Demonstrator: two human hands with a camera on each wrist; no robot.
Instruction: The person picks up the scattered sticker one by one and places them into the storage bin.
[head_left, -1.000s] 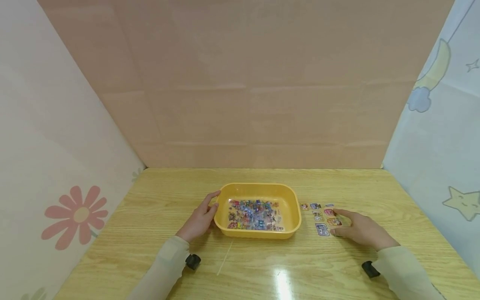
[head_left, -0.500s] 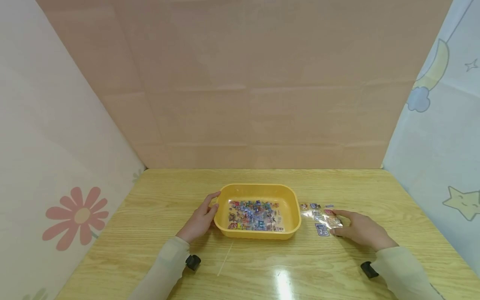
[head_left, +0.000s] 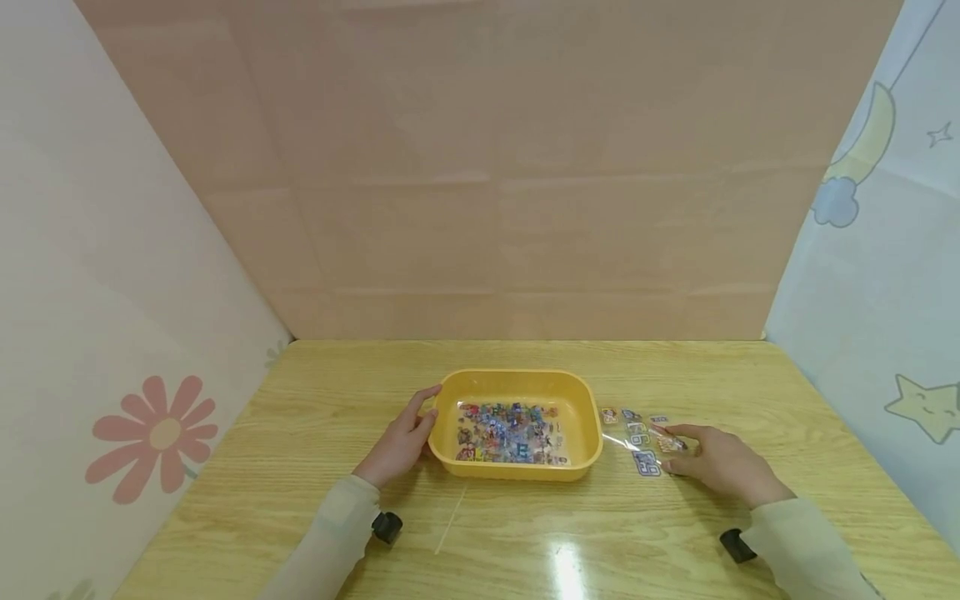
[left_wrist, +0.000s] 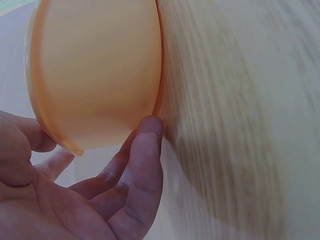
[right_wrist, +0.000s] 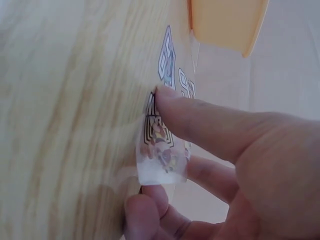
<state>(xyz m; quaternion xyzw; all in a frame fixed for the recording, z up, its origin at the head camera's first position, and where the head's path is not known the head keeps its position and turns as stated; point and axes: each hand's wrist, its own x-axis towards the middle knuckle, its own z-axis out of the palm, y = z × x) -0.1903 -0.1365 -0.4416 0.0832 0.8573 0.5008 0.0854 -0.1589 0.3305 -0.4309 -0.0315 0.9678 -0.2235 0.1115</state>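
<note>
Right hand (head_left: 720,463) grip: thumb and fingers pinch near edge of clear sticker sheet (head_left: 637,437), that edge lifted off counter (head_left: 525,533), far edge near tray. Left hand (head_left: 397,442) grip: fingers relaxed, resting against left wall of yellow tray (head_left: 517,467); nothing grasped. Tray at counter centre, 1 sticker pile (head_left: 510,432) inside. Sheet lies just right of tray.

A shallow yellow plastic tray (head_left: 517,383) holding a colourful sticker sheet sits on a light wooden table (head_left: 525,533). The left hand (head_left: 401,440) rests against the tray's left wall. Just right of the tray, the right hand (head_left: 716,462) pinches a clear sticker sheet (head_left: 637,433), its edge lifted.
</note>
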